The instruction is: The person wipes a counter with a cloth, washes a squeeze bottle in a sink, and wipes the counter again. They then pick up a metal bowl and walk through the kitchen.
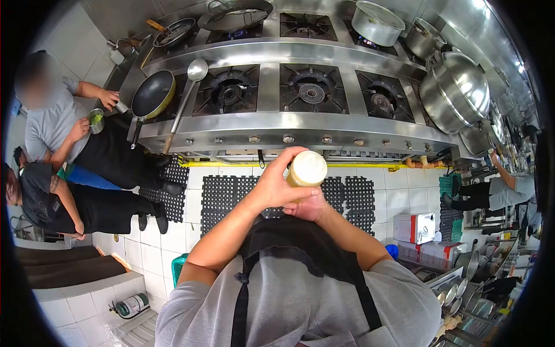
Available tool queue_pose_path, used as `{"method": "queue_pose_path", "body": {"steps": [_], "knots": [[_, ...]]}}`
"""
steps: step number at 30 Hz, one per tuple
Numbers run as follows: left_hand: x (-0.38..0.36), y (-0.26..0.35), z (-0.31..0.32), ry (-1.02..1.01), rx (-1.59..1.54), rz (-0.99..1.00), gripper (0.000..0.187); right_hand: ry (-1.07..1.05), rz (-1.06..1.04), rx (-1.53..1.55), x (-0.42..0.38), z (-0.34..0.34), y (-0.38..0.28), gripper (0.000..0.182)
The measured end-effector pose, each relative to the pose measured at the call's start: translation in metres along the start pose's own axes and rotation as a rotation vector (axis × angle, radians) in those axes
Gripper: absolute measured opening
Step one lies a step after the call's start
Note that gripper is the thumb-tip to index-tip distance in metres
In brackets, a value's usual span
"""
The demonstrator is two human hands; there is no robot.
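In front of my chest I hold a small round jar (pixel 309 168) with a whitish top and pale yellow sides. My left hand (pixel 280 184) is wrapped around it, with the thumb across its near side and the fingers along its left. Lower down, my right hand (pixel 310 206) closes around the base of the jar, its fingers partly hidden behind the left hand. Both hands stay in front of the steel stove (pixel 243 121), above the floor mats.
A frying pan (pixel 152 95) and a long ladle (pixel 197 70) rest at the stove's left; a big steel pot (pixel 454 92) stands at its right. Two people (pixel 63 127) are on the left, one holding a metal cup (pixel 96 121). Another person (pixel 503 188) works at right, near boxes (pixel 414 228).
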State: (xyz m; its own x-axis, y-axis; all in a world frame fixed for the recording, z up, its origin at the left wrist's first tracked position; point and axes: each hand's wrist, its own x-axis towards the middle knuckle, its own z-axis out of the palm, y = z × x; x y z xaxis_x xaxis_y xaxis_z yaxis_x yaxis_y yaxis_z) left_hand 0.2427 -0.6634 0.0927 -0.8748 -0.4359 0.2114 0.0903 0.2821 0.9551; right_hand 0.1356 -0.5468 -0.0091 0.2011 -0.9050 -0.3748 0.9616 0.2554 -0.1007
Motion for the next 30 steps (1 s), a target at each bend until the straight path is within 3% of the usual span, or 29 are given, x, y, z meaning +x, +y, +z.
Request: {"method": "queue_pose_path", "body": {"steps": [6, 8, 16, 18, 23, 30], "knots": [[-0.002, 0.012, -0.002, 0.036, -0.008, 0.045, 0.096, -0.008, -0.009, -0.073, -0.001, -0.002, 0.002, 0.06], [-0.002, 0.017, -0.005, 0.005, 0.141, 0.074, 0.103, 0.003, -0.029, -0.089, -0.003, 0.003, 0.003, 0.059], [-0.007, 0.019, -0.004, 0.085, 0.175, 0.06, 0.104, 0.034, -0.029, -0.15, 0.005, 0.005, 0.005, 0.056], [-0.01, 0.017, -0.004, 0.102, 0.164, 0.047, 0.103, 0.147, -0.049, -0.115, 0.008, 0.006, 0.007, 0.055], [-0.02, 0.013, -0.012, 0.178, 0.147, 0.06, 0.097, 0.074, 0.009, -0.134, 0.021, 0.011, 0.007, 0.055], [-0.034, 0.007, -0.055, 0.334, 0.097, 0.012, 0.091, -0.223, 0.137, -0.053, 0.055, 0.011, 0.011, 0.079]]}}
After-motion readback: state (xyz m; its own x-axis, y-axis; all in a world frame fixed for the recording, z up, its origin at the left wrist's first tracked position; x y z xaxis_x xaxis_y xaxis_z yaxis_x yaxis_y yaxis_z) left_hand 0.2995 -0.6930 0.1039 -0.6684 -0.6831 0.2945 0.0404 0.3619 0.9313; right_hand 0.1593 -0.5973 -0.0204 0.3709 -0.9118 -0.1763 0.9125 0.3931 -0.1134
